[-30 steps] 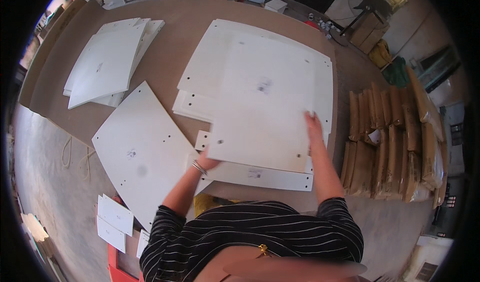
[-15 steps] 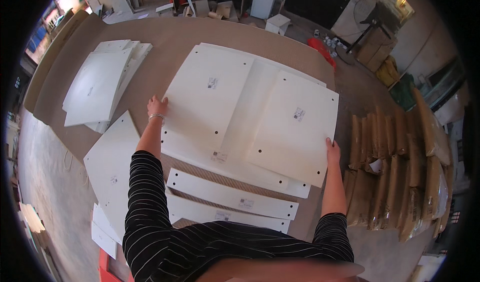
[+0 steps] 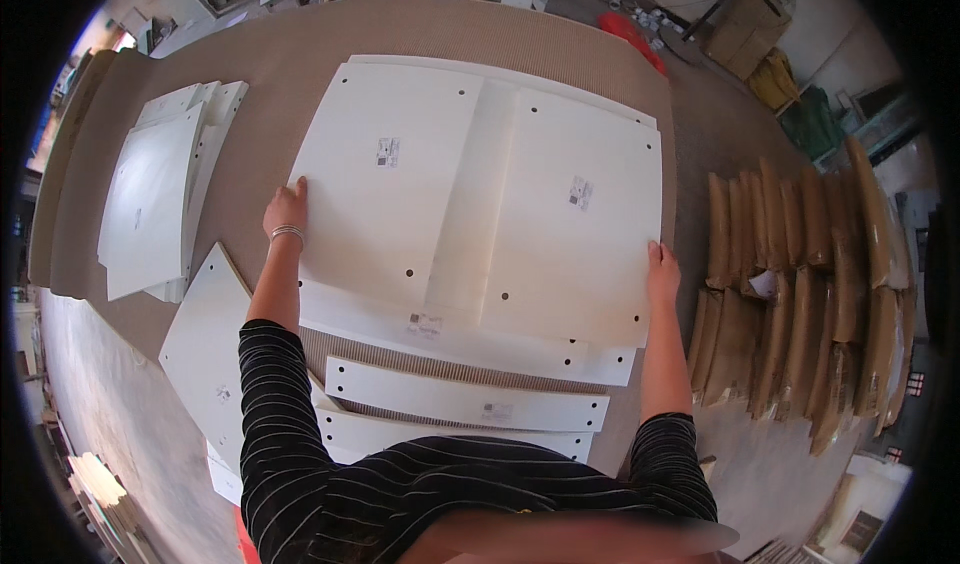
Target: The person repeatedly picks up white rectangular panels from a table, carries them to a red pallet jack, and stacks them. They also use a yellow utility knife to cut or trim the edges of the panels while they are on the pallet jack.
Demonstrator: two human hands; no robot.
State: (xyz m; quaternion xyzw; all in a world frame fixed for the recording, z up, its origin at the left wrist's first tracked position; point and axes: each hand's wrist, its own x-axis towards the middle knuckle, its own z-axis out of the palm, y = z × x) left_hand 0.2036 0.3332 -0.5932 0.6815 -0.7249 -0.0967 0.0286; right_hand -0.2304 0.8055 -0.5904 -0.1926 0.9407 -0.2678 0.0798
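Observation:
Two white panels with dark corner holes and small printed labels lie side by side on a larger white board (image 3: 465,214), with a strip of that board showing between them. At the outer edge of the left panel (image 3: 390,204) my left hand (image 3: 287,209) is closed, its fingers over the edge and a bracelet at the wrist. My right hand (image 3: 662,274) grips the outer edge of the right panel (image 3: 570,234), its thumb partly hidden. Nearer my body are two narrow white strips, a front one (image 3: 450,434) and one behind it (image 3: 465,394).
Brown corrugated cardboard (image 3: 300,39) covers the work surface. A stack of white panels (image 3: 155,199) sits at the far left, and an angled white panel (image 3: 210,354) lies by my left forearm. Cardboard-wrapped packages (image 3: 800,294) stand in rows on the right. A red bag (image 3: 632,39) lies beyond the table.
The right panel has turned slightly and shifted left, narrowing the gap between the two panels. Both hands stay at the outer edges. The whole view has shifted a little.

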